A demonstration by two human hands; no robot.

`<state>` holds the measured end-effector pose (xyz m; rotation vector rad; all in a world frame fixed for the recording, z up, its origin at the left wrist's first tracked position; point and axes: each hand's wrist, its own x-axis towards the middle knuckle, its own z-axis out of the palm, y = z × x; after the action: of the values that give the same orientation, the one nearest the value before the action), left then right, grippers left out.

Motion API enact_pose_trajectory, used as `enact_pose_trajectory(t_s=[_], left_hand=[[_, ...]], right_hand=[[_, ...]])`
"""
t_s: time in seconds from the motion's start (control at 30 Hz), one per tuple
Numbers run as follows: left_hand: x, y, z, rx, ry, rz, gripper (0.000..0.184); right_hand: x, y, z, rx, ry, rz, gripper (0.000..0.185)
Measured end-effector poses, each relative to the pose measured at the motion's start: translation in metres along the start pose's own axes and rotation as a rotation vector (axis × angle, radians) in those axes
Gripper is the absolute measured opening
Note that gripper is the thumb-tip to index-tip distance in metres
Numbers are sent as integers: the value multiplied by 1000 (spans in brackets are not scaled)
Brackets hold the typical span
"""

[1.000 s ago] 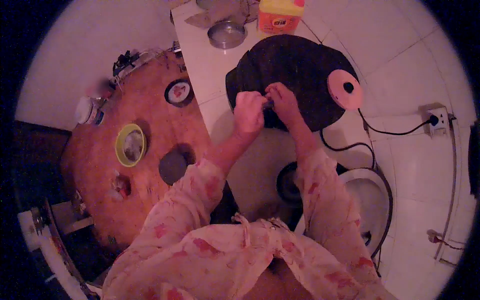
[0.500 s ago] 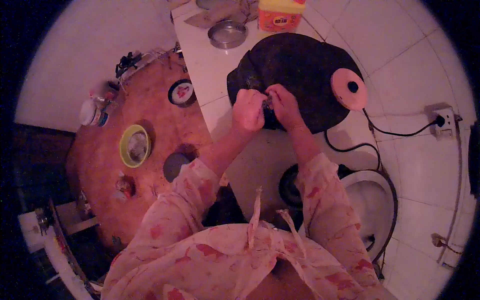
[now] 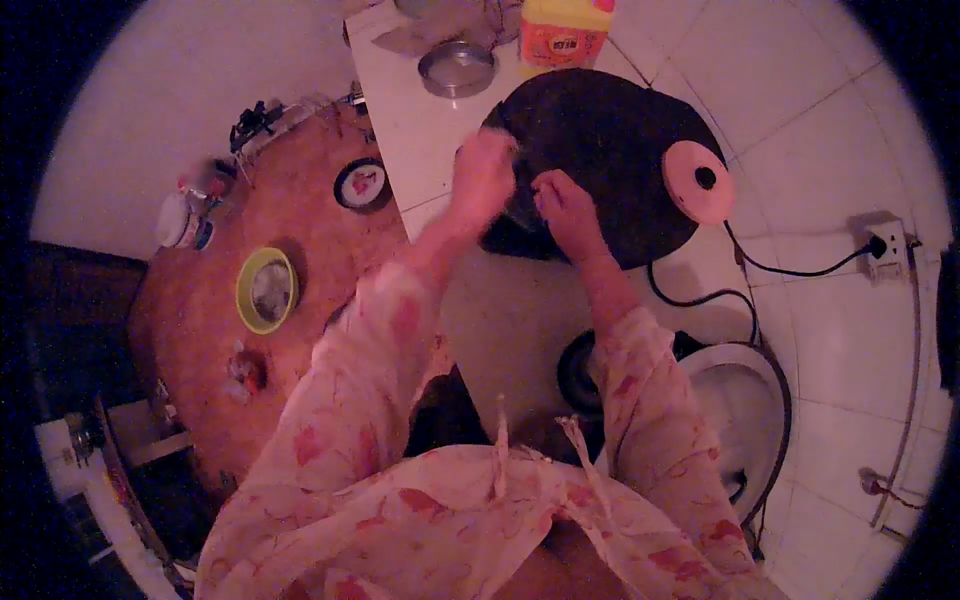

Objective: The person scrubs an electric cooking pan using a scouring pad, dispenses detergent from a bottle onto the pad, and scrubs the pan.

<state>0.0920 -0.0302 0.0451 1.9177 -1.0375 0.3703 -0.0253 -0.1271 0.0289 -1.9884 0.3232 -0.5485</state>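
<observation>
My left hand (image 3: 484,175) is held in a loose curl at the left rim of a large dark round appliance (image 3: 610,130); motion blurs its fingers, and anything inside them is hidden. My right hand (image 3: 568,208) is a short way to the right, over the appliance's near part. Its fingers are pinched together, and what they hold is too small and dark to name. On the appliance's right side lies a pink round lid (image 3: 698,182) with a black knob.
A yellow-and-orange container (image 3: 565,35) and a shallow metal pan (image 3: 457,70) stand farther back on the counter (image 3: 410,120). A black cord runs to a wall socket (image 3: 886,248). At right is a big round basin (image 3: 745,410). On the floor stands a yellow-green bowl (image 3: 267,290).
My left hand has moved up and left, away from my right hand, where the two were nearly together before. The right hand stays in about the same place.
</observation>
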Motion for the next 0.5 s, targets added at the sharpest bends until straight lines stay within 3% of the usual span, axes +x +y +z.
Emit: enact_pose_trajectory(t_s=[0.03,0.1,0.2,0.43,0.5], left_hand=[[-21,11,-6,42,-15,158,17],[-39,18,-14,-71,-42,53,19],[-30,21,-14,24,-50,64,18],[34,-20,12,24,-27,-90,13],[49,-25,16,80,-47,-245,12]], right_hand=[[-1,-1,1,-38,16,8,13],[-1,-4,1,-79,29,11,13],[-1,-9,-3,-39,0,58,14],[9,-11,0,-49,-17,69,15],[14,-8,0,-45,-12,90,15]])
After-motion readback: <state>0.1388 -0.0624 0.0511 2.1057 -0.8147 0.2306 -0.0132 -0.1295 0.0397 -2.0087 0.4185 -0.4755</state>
